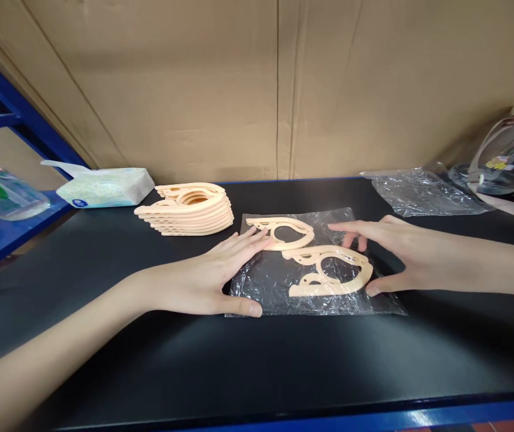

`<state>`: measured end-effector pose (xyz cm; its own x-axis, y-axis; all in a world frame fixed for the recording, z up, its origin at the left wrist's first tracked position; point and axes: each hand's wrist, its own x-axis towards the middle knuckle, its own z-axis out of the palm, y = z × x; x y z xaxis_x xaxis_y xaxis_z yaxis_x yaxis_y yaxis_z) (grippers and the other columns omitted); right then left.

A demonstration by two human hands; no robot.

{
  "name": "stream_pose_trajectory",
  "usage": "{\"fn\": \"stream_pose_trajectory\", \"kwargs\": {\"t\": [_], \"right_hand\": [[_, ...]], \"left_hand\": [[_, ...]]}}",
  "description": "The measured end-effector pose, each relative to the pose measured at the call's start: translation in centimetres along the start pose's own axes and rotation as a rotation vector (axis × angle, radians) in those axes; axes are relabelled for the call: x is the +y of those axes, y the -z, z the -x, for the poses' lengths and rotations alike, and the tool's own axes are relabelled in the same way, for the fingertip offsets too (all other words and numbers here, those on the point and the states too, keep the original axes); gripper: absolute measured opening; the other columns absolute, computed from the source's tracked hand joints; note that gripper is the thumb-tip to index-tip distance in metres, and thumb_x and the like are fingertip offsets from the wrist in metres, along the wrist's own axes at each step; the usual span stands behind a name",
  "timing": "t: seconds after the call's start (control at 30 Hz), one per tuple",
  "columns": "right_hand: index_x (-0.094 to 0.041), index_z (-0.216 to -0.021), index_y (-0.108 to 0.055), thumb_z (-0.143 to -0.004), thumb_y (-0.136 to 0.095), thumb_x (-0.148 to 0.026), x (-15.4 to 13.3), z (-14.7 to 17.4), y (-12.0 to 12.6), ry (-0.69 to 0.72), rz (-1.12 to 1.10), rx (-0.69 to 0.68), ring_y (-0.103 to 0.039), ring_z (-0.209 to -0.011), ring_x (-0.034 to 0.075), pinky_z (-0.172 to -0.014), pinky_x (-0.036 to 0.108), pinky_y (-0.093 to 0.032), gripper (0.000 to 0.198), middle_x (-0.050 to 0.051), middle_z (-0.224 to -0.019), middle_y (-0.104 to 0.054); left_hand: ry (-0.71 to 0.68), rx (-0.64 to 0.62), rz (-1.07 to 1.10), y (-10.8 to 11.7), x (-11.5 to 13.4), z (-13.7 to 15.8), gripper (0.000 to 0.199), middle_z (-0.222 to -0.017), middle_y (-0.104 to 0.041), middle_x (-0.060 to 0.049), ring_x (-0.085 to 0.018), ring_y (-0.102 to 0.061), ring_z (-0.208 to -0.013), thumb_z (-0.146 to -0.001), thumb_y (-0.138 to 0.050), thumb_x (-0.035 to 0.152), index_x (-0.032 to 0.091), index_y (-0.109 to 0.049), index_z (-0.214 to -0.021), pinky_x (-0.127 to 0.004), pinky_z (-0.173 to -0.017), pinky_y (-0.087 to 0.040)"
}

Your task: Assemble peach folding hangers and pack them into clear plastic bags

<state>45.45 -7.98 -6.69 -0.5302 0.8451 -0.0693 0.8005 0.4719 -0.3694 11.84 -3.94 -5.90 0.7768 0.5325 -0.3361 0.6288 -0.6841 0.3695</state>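
Note:
Two peach-coloured folding hangers, one farther back and one nearer, lie flat at a clear plastic bag on the black table. Whether both are fully inside the bag I cannot tell. My left hand rests with fingers spread on the bag's left side, its fingertips on the back hanger and its thumb at the front left corner. At the right, my right hand has its thumb by the nearer hanger's curved end. Its index finger stretches over the bag, other fingers curl slightly, and nothing is held.
A stack of several matching folded hangers stands at the back left, beside a tissue pack. Another clear plastic bag lies at the back right near a transparent jug. Cardboard walls the rear; a blue frame stands left.

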Motion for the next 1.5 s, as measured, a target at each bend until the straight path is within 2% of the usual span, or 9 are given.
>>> {"fn": "stream_pose_trajectory", "kwargs": {"t": [0.1,0.23,0.37,0.5,0.67,0.97,1.13,1.37,1.5], "right_hand": [[-0.039,-0.144,-0.034,-0.076,-0.067,-0.052,0.4,0.0,0.0,-0.010,-0.044,-0.014,-0.059,-0.095,0.023,-0.080,0.035,-0.047,0.076,0.001,-0.108,-0.065],[-0.037,-0.144,-0.035,-0.077,-0.067,-0.053,-1.0,-0.7,-0.8,0.005,-0.092,0.014,-0.059,-0.088,0.020,-0.078,0.033,-0.049,0.077,0.000,-0.097,-0.065],[-0.036,-0.144,-0.032,-0.079,-0.065,-0.050,-2.3,-1.2,-1.5,0.009,-0.127,0.028,-0.059,-0.089,0.019,-0.082,0.034,-0.049,0.075,-0.001,-0.098,-0.064],[-0.035,-0.144,-0.030,-0.083,-0.063,-0.039,-1.9,-1.5,-1.3,0.057,-0.199,-0.009,-0.060,-0.093,0.018,-0.086,0.033,-0.047,0.070,-0.001,-0.100,-0.064],[-0.034,-0.142,-0.033,-0.083,-0.063,-0.034,-1.4,-1.8,-1.7,0.057,-0.226,0.045,-0.060,-0.087,0.015,-0.081,0.031,-0.047,0.066,-0.003,-0.095,-0.064],[-0.032,-0.142,-0.034,-0.081,-0.065,-0.050,-2.0,-2.2,-2.8,0.031,-0.261,0.101,-0.057,-0.079,0.015,-0.079,0.032,-0.046,0.071,-0.004,-0.086,-0.060],[-0.029,-0.141,-0.036,-0.081,-0.064,-0.052,-2.1,-2.3,-2.8,0.025,-0.269,0.094,-0.056,-0.076,0.016,-0.073,0.032,-0.046,0.070,-0.002,-0.084,-0.060],[-0.029,-0.139,-0.038,-0.081,-0.062,-0.054,-2.6,-2.2,-2.6,0.030,-0.247,0.065,-0.057,-0.080,0.019,-0.075,0.036,-0.045,0.068,0.001,-0.087,-0.061],[-0.030,-0.141,-0.036,-0.082,-0.061,-0.053,-2.0,-2.2,-2.5,0.024,-0.207,0.088,-0.057,-0.079,0.018,-0.075,0.035,-0.046,0.068,0.001,-0.088,-0.061]], "left_hand": [[0.012,0.017,-0.004,-0.1,0.1,0.0,0.098,-0.160,0.012,-0.005,-0.030,0.013,-0.146,-0.084,-0.051,0.068,0.025,0.004,-0.153,-0.050,-0.118,-0.005],[0.013,0.037,-0.016,-0.3,0.0,0.0,0.100,-0.160,0.011,-0.009,-0.033,0.010,-0.146,-0.084,-0.051,0.067,0.023,0.006,-0.153,-0.052,-0.117,-0.010],[0.019,0.041,-0.021,-0.4,-0.2,0.0,0.102,-0.159,0.013,-0.009,-0.032,0.010,-0.145,-0.083,-0.049,0.068,0.023,0.010,-0.152,-0.051,-0.118,-0.010],[0.024,0.041,-0.020,-0.4,-0.1,0.1,0.102,-0.160,0.013,-0.008,-0.031,0.010,-0.146,-0.083,-0.049,0.069,0.023,0.011,-0.152,-0.050,-0.118,-0.010],[0.031,0.027,-0.004,-0.2,0.1,0.2,0.100,-0.160,0.011,-0.004,-0.031,0.011,-0.145,-0.083,-0.050,0.068,0.026,0.009,-0.152,-0.050,-0.118,-0.009],[0.042,0.014,-0.002,0.0,0.2,0.1,0.101,-0.160,0.012,-0.003,-0.030,0.012,-0.146,-0.083,-0.050,0.069,0.026,0.009,-0.152,-0.048,-0.119,-0.008],[0.041,0.023,0.002,-0.1,0.3,0.1,0.101,-0.160,0.011,-0.006,-0.032,0.010,-0.146,-0.083,-0.051,0.069,0.026,0.009,-0.152,-0.051,-0.118,-0.009],[0.005,0.064,0.004,0.1,0.1,0.3,0.100,-0.160,0.008,-0.008,-0.034,0.006,-0.145,-0.082,-0.053,0.069,0.030,0.007,-0.152,-0.056,-0.116,-0.012],[0.006,0.076,0.010,0.1,-0.1,0.2,0.106,-0.160,0.005,-0.010,-0.034,0.004,-0.146,-0.079,-0.057,0.068,0.026,0.007,-0.152,-0.054,-0.116,-0.015]]}}
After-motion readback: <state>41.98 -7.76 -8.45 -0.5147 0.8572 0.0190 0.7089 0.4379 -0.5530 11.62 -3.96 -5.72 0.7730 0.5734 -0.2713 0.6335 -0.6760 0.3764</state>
